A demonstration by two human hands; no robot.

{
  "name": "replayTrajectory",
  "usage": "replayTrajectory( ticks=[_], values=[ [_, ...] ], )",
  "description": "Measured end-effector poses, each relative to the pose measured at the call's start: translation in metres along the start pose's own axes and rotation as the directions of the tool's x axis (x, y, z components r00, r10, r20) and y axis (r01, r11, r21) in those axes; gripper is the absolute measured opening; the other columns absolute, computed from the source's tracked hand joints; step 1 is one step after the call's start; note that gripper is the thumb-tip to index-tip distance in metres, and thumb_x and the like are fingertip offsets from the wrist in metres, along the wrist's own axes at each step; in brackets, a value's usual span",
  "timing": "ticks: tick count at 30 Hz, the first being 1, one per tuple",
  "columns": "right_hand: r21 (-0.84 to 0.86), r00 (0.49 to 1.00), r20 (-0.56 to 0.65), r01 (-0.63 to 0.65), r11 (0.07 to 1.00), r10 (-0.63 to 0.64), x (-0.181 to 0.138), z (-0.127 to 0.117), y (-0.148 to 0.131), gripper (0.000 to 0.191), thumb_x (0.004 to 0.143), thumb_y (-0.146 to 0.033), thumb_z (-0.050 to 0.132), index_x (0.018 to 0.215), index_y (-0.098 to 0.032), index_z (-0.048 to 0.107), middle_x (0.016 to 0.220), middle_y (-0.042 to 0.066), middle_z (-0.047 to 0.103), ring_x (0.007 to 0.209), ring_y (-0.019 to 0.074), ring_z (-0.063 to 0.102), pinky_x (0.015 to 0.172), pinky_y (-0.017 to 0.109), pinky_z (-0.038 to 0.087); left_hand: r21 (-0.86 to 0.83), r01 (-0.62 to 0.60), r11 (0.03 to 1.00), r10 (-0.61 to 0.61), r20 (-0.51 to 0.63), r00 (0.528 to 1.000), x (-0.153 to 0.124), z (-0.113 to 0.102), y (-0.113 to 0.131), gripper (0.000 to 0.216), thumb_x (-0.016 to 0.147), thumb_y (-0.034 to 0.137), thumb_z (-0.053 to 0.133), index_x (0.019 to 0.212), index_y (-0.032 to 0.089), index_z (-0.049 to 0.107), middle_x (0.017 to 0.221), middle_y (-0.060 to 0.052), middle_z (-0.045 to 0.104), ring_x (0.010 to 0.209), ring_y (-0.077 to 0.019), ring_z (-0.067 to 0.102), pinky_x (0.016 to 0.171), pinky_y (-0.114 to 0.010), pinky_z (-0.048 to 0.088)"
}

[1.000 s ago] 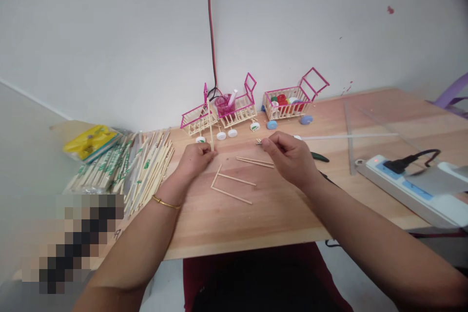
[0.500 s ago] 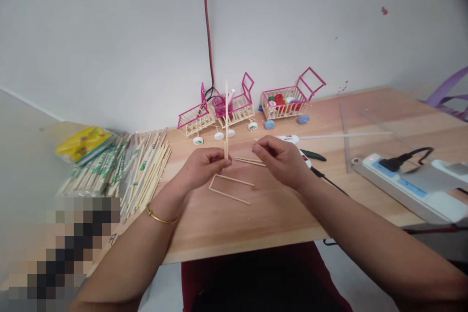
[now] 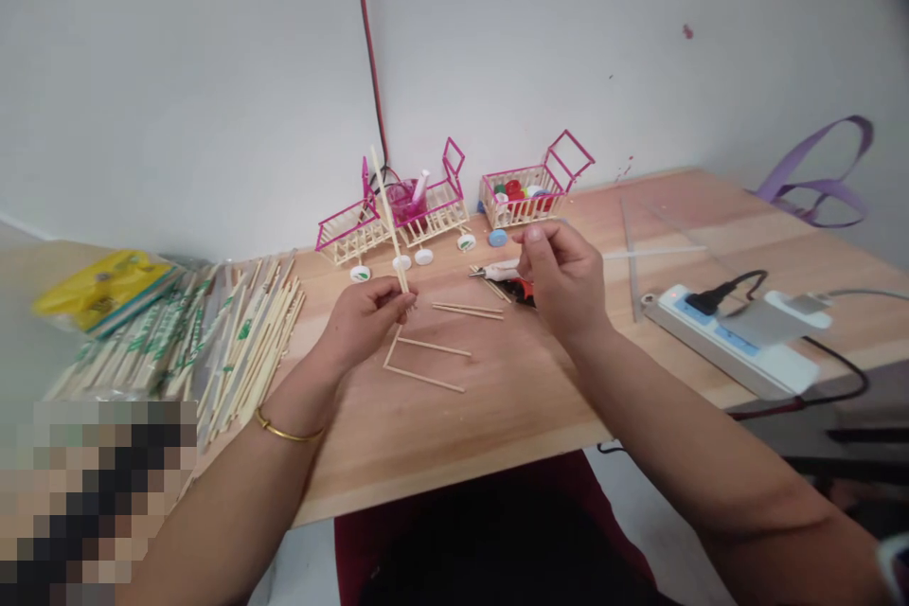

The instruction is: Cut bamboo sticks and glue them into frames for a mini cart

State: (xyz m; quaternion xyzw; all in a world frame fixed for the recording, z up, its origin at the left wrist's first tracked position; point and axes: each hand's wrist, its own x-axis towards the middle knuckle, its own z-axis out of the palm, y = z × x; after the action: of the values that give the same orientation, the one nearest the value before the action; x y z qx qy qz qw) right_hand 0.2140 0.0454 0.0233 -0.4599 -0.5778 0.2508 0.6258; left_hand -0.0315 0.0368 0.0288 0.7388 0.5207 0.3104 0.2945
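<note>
Between thumb and fingers, my left hand (image 3: 369,317) grips thin wooden sticks (image 3: 389,218) that point upward. My right hand (image 3: 564,279) is raised to the right with its fingers curled in; whether anything small is pinched there is hidden. A glue gun (image 3: 501,273) with a metal nozzle lies behind that hand, a clear glue stick (image 3: 653,253) extending to the right. Below my left hand, a three-sided stick frame (image 3: 426,379) lies flat. Two loose sticks (image 3: 469,311) rest between my hands.
Small stick carts with pink rims (image 3: 522,194) stand along the wall, one holding coloured caps. Bundled sticks (image 3: 248,331) and a yellow packet (image 3: 106,289) lie left. A power strip (image 3: 731,341) with plugs sits right, near clear rods (image 3: 630,256).
My right hand has risen and moved farther from my left hand. The sticks in my left hand now lean to the left. The whole view has shifted slightly.
</note>
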Motion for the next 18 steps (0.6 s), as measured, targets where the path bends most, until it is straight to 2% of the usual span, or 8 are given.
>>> replayTrajectory(
  ticks=[7, 11, 18],
  values=[
    [0.118, 0.999, -0.032, -0.017, 0.993, 0.021, 0.002, 0.001, 0.000, 0.033, 0.089, -0.053, 0.051, 0.082, -0.022, 0.058, 0.055, -0.004, 0.041, 0.048, 0.0110, 0.037, 0.048, 0.027, 0.033, 0.165, -0.011, 0.986, 0.022, -0.066, 0.998, 0.004, -0.003, -0.006, 0.026, 0.081, 0.031, 0.055, 0.059, 0.018, 0.055, 0.053, 0.003, 0.049, 0.053, -0.0109, 0.043, 0.054, -0.024, 0.032],
    [0.094, 0.999, -0.035, -0.020, 0.995, 0.023, 0.004, -0.001, 0.002, 0.034, 0.090, -0.055, 0.049, 0.082, -0.023, 0.057, 0.055, -0.003, 0.041, 0.048, 0.0112, 0.037, 0.047, 0.026, 0.033, 0.196, -0.021, 0.980, 0.033, -0.058, 0.998, 0.004, -0.004, -0.010, 0.025, 0.082, 0.031, 0.054, 0.061, 0.018, 0.055, 0.056, 0.003, 0.049, 0.056, -0.0113, 0.044, 0.055, -0.024, 0.031],
    [0.104, 0.999, -0.022, -0.026, 0.994, 0.028, 0.005, -0.001, 0.004, 0.034, 0.091, -0.054, 0.047, 0.081, -0.023, 0.056, 0.055, -0.004, 0.040, 0.047, 0.0111, 0.036, 0.046, 0.026, 0.032, 0.193, -0.008, 0.981, 0.029, -0.106, 0.994, 0.005, -0.003, -0.014, 0.028, 0.078, 0.032, 0.059, 0.057, 0.018, 0.049, 0.053, 0.005, 0.040, 0.052, -0.0101, 0.037, 0.052, -0.024, 0.027]
  ],
)
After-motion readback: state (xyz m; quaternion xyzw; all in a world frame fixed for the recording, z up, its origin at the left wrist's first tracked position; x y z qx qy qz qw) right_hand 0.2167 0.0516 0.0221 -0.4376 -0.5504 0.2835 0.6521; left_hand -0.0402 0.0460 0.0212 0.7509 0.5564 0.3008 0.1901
